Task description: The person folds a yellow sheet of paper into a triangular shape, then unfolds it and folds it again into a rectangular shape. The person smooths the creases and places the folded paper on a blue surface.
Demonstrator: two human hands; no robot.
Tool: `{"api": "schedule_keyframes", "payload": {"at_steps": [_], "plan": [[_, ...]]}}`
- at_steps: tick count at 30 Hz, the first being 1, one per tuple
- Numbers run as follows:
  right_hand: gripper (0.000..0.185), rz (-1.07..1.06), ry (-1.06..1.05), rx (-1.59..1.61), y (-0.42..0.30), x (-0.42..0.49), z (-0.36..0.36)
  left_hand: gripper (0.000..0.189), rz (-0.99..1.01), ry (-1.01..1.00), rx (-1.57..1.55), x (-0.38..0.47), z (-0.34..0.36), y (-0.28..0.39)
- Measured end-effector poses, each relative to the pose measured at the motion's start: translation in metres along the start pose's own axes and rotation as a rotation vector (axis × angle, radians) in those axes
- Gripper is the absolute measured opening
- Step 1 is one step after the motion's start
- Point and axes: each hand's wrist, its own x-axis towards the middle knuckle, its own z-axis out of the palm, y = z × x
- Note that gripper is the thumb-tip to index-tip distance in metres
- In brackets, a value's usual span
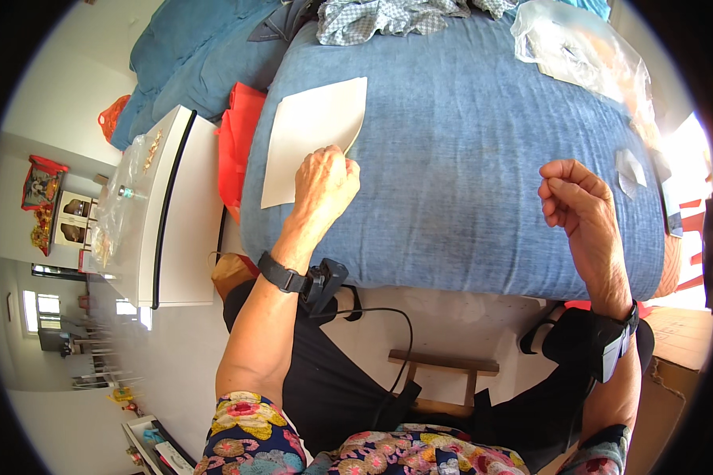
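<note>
My left hand (328, 181) is closed at the lower right corner of a stack of white paper sheets (315, 127), whose right edge curls up beside the fingers. The sheets lie on a blue cloth-covered surface (451, 148). My right hand (579, 202) is raised over the right part of the blue cloth, fingers curled, thumb against the index finger; whether something small is pinched there cannot be told. Just right of it lies a small crumpled whitish piece (631, 172). Both wrists wear black straps with devices, and a cable hangs from the left one.
A clear plastic bag (582, 59) lies at the back right, and checked grey fabric (386, 21) at the back. Red fabric (237, 142) hangs on the left beside a white cabinet (184, 219). A cardboard box (683, 338) stands at the lower right.
</note>
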Motion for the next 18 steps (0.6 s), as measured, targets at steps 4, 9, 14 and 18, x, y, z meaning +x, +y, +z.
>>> {"api": "schedule_keyframes", "payload": {"at_steps": [4,9,14,18], "plan": [[0.016,0.002,-0.016,-0.011,-0.002,0.001,0.005,0.02,-0.035,0.034,-0.022,0.001,-0.001,-0.003],[0.014,0.013,-0.014,-0.026,0.0,0.004,0.012,0.017,-0.061,0.08,-0.049,0.002,0.0,-0.008],[0.015,0.025,-0.04,-0.031,0.002,0.006,0.017,0.014,-0.157,0.079,-0.17,0.005,-0.003,-0.015],[0.015,0.028,-0.059,-0.037,0.004,0.009,0.019,0.014,-0.247,0.05,-0.262,0.008,-0.003,-0.02]]}}
